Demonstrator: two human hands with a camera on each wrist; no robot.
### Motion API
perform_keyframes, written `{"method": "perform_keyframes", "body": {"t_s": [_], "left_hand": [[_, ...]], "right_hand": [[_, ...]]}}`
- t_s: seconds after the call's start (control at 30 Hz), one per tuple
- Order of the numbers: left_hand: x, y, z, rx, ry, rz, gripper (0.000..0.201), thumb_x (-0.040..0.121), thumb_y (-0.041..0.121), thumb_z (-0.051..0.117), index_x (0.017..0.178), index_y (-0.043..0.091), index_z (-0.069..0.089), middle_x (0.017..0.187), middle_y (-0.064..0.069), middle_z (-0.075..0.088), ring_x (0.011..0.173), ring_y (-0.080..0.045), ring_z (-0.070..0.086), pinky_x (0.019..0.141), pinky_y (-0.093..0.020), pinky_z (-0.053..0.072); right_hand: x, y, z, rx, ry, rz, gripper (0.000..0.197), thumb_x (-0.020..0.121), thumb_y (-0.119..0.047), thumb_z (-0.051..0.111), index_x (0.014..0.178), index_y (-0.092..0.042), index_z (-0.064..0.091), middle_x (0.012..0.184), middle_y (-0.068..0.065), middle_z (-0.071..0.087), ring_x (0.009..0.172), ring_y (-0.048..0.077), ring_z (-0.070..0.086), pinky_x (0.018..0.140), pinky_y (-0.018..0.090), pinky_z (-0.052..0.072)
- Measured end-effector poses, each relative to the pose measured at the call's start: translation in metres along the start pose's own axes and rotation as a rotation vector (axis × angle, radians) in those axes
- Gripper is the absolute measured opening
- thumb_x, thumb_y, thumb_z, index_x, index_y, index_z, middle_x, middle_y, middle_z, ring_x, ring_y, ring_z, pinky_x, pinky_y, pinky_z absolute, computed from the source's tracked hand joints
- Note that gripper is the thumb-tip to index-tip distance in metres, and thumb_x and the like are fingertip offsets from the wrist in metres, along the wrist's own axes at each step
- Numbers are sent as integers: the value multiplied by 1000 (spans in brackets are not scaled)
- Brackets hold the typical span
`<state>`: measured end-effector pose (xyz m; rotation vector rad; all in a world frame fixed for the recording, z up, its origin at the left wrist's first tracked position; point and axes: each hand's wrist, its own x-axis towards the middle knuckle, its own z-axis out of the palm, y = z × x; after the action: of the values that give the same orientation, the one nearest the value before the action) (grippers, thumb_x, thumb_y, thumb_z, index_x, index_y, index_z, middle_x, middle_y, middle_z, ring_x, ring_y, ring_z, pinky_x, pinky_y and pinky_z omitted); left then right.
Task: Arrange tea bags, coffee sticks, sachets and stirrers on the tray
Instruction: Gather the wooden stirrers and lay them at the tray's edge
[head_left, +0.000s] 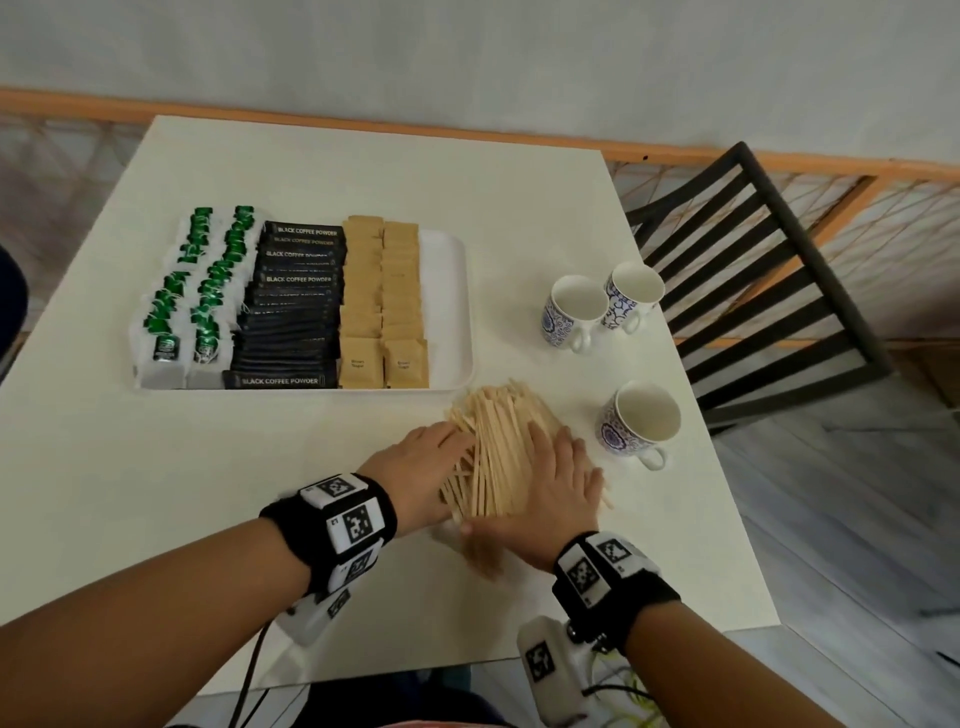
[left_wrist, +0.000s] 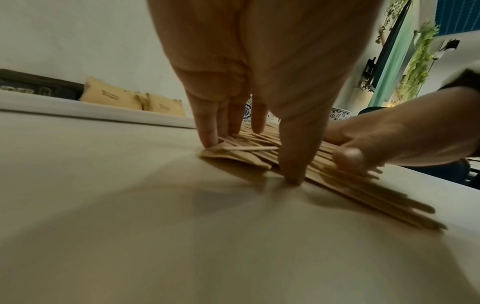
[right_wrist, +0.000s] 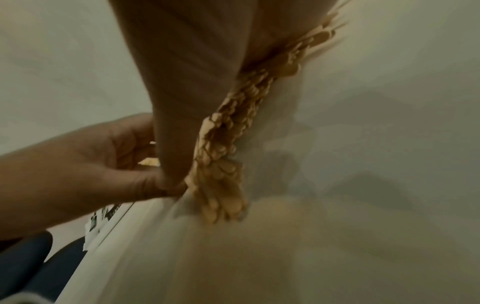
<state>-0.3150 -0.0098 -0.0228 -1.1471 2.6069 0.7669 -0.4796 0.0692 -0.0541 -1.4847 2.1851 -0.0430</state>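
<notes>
A heap of wooden stirrers lies on the white table just in front of the white tray. My left hand presses against the heap's left side with straight fingers. On the heap's right side lies my right hand, flat, its thumb on the sticks. The stirrer ends bunch against my right palm. The tray holds rows of green-tagged tea bags, black coffee sticks and brown sugar sachets.
Three blue-patterned white cups stand right of the tray: two together and one nearer, close to my right hand. A black slatted chair stands at the table's right edge. The tray's right strip is bare.
</notes>
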Motion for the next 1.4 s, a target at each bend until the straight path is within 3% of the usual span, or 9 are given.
{"method": "perform_keyframes", "body": {"t_s": [0.1,0.27,0.43,0.7,0.83,1.03,1.2,1.3,1.4], "left_hand": [[2,3,3,-27,33,16,80,82,27,69,146,25,22,145,3,27,130,-18,36,100,-33,41],[1,9,4,-53,50,5,65,83,27,68,136,25,32,133,3,33,114,-17,47,89,-34,47],[-10,4,10,-133,35,-15,66,80,34,71,134,26,34,132,5,33,112,-16,49,90,-32,46],[-40,-25,16,-218,98,-33,68,81,29,70,136,29,30,134,9,25,111,-11,48,87,-25,45],[-58,-48,19,-339,140,-83,85,80,27,72,144,33,16,142,12,13,108,-8,52,85,-17,44],[-72,-72,21,-492,203,-124,107,69,28,82,140,46,4,148,15,9,119,-14,51,99,-33,47],[-76,-80,17,-462,304,-188,104,62,39,86,141,26,19,139,8,26,117,-2,37,96,-12,33],[-78,-80,15,-346,326,-305,93,59,53,82,129,21,30,123,9,33,109,-6,39,94,-18,36],[-75,-78,12,-218,211,-416,76,55,65,76,111,26,41,110,11,34,102,-10,42,88,-27,42]], "right_hand": [[-2,-5,4,-18,9,-41,135,43,-89,46,148,-28,-14,158,5,-14,144,27,-17,116,49,-8],[-8,0,6,-37,-3,-162,106,71,-60,54,150,-28,-9,158,3,-12,145,24,-16,115,46,-10],[-9,3,6,-119,-60,-264,105,58,-65,23,150,-27,-12,158,4,-15,145,25,-18,111,41,-15],[-4,-22,14,-155,-117,-382,105,58,-62,26,150,-28,-11,157,5,-17,144,25,-19,113,46,-13],[3,-40,18,-171,-132,-457,102,59,-60,28,150,-30,-8,158,5,-13,145,25,-16,115,49,-9],[14,-59,22,-178,-149,-523,103,58,-61,28,150,-32,-7,159,4,-12,145,24,-15,115,48,-8],[21,-62,18,-168,-162,-541,101,61,-60,33,149,-35,-9,159,1,-12,145,21,-16,115,45,-10],[23,-62,17,-167,-158,-548,99,61,-61,30,149,-36,-8,159,0,-10,145,20,-16,116,43,-10],[23,-61,18,-165,-151,-547,97,62,-60,29,149,-36,-8,159,-1,-10,145,19,-15,116,42,-10]]}}
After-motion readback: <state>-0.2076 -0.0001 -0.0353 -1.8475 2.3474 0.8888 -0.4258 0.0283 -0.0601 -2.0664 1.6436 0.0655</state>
